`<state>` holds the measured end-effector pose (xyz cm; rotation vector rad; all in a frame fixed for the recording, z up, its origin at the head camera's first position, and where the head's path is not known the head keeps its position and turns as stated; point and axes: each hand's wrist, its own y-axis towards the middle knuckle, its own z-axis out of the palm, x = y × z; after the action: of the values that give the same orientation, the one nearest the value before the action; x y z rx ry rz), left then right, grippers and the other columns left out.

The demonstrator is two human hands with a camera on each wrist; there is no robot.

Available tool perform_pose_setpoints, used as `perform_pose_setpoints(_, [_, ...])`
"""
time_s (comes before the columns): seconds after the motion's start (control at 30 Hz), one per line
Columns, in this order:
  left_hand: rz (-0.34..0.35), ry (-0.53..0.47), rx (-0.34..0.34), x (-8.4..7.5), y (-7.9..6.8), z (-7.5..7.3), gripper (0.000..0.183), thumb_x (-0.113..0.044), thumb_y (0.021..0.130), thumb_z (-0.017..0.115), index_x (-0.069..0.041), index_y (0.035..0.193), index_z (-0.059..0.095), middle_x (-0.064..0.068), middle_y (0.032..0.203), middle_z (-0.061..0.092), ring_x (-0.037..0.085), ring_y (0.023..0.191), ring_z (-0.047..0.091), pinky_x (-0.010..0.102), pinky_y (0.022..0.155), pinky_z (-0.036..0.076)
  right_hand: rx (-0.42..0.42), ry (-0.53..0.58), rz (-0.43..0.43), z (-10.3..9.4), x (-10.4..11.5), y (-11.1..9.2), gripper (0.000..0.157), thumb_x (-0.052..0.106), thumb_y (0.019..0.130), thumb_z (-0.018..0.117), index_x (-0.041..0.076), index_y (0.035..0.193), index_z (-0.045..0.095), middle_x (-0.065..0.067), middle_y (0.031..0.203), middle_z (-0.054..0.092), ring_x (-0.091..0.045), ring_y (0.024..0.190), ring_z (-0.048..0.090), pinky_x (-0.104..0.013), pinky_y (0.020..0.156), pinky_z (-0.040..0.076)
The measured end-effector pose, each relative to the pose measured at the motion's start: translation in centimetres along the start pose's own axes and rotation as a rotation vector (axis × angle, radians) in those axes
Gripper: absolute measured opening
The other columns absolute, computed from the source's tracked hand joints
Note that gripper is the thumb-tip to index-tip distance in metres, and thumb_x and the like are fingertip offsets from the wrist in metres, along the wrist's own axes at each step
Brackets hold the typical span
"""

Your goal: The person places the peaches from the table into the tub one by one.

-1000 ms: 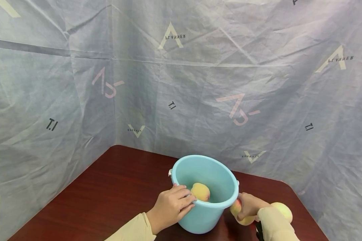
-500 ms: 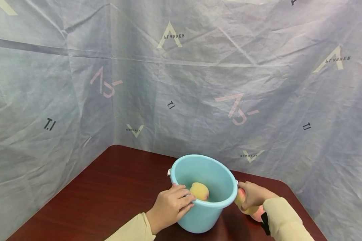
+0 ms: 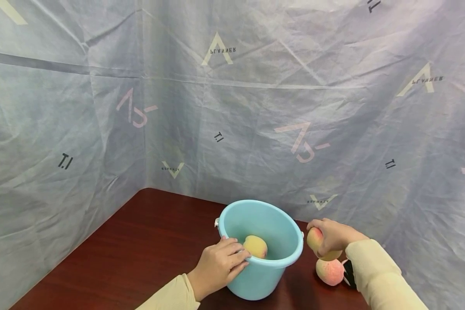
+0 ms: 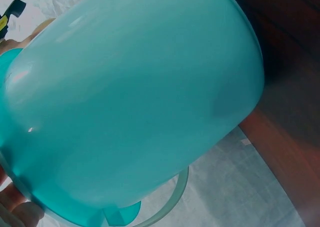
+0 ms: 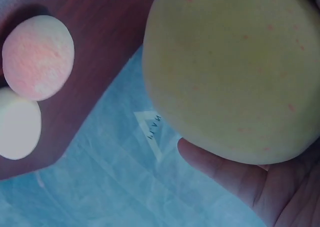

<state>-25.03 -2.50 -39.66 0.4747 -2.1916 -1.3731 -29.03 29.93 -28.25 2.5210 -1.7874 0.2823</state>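
Observation:
A light blue bucket (image 3: 257,280) stands on the dark red table, with one yellow peach (image 3: 255,247) visible inside. My left hand (image 3: 218,267) grips its near left rim, fingers lying over the edge; in the left wrist view the bucket wall (image 4: 135,97) fills most of the picture. To the right of the bucket, my right hand (image 3: 335,236) holds a yellow-and-red peach (image 3: 314,239) above the table. That peach looms large in the right wrist view, the thumb (image 5: 215,164) along its side. Below the right hand, a pinkish peach (image 3: 330,272) rests on the table.
The right wrist view has a paler round fruit (image 5: 19,124) touching the pinkish peach. A black device (image 3: 349,273) shows by my right sleeve. Grey printed cloth (image 3: 232,107) hangs behind the table (image 3: 151,241). The bucket's handle (image 4: 175,197) hangs at its side.
My right hand has lifted its peach up and to the right, away from the bucket's side. The pinkish peach below has come into full view. My left hand stays on the rim.

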Motion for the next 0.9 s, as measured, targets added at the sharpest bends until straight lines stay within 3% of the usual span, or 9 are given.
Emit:
perform_pose_setpoints(0.07, [-0.002,0.004,0.001,0.0,-0.1,0.0,0.012,-0.026,0.093,0.066,-0.017,0.092,0.072,-0.006,0.089,0.067,0.011,0.089,0.064,0.02,0.08,0.054,-0.012,-0.056,-0.041,-0.4,0.3,0.1,0.061,0.013,0.055,0.081,0.01,0.113,0.061,-0.008,0.095,0.053,-0.021,0.077,0.051,-0.037,0.062,0.046])
perform_pose_setpoints(0.43, [-0.019,-0.003,0.02,0.0,-0.1,-0.1,0.009,-0.025,0.086,0.072,-0.017,0.092,0.072,-0.006,0.089,0.067,0.012,0.09,0.064,0.02,0.081,0.054,0.002,-0.185,-0.033,-2.9,2.9,0.3,0.06,0.013,0.057,0.082,0.015,0.113,0.061,-0.007,0.097,0.054,-0.019,0.076,0.052,-0.038,0.061,0.046])
perform_pose_setpoints(0.6, [-0.031,-0.01,0.024,0.0,-0.1,-0.2,0.009,-0.025,0.087,0.072,-0.017,0.091,0.072,-0.006,0.089,0.067,0.012,0.09,0.064,0.02,0.08,0.055,0.003,-0.23,-0.057,-4.4,4.4,0.7,0.06,0.014,0.06,0.082,0.015,0.116,0.061,-0.021,0.117,0.057,-0.028,0.088,0.059,-0.042,0.064,0.048])
perform_pose_setpoints(0.67, [-0.043,-0.023,0.038,-0.1,-0.1,-0.2,0.01,-0.024,0.085,0.074,-0.017,0.091,0.073,-0.006,0.089,0.067,0.012,0.09,0.064,0.021,0.08,0.055,0.002,-0.229,-0.072,-4.8,4.9,0.8,0.059,0.016,0.061,0.082,0.014,0.116,0.061,-0.022,0.116,0.057,-0.029,0.088,0.06,-0.041,0.064,0.048])
perform_pose_setpoints(0.9, [-0.048,-0.02,0.054,-0.2,-0.1,-0.3,0.014,-0.021,0.079,0.079,-0.017,0.091,0.073,-0.006,0.089,0.067,0.012,0.09,0.064,0.021,0.08,0.055,0.027,-0.18,-0.087,-5.5,6.5,0.9,0.06,0.012,0.06,0.08,0.013,0.117,0.061,-0.006,0.1,0.055,-0.019,0.077,0.052,-0.035,0.062,0.046])
